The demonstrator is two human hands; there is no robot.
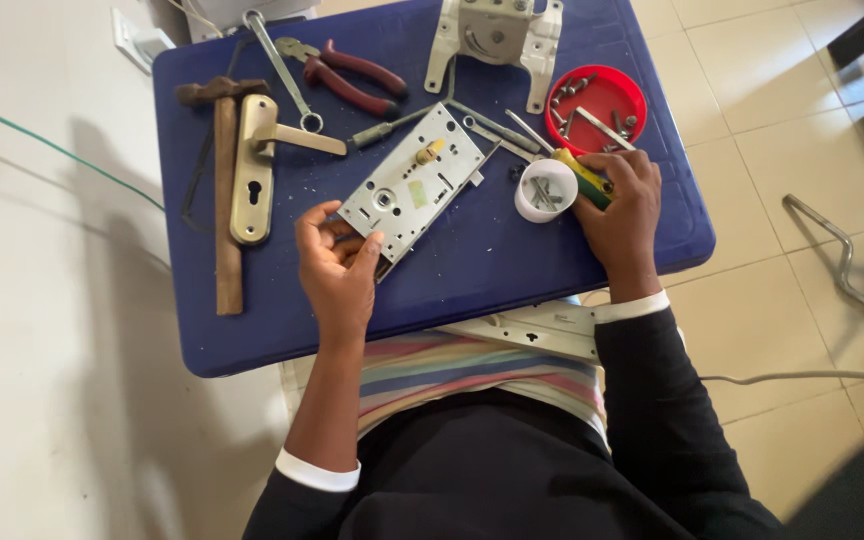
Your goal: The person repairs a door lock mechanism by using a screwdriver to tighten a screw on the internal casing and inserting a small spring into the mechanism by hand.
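Left hand (337, 262) grips grey lock case (414, 184); brass cylinder on face.

We see a matt silver metal lock case (414, 184) on a blue plastic tabletop (472, 262) speckled with pale dust. Near the left edge lie a rough wooden-handled hammer (224, 200) and a brushed brass handle plate (253, 168); the red dish (602, 100) near the back right corner looks like glossy plastic.

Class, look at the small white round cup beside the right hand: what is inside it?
The small white round cup holds a few small metal screws; its bottom beneath them is covered.
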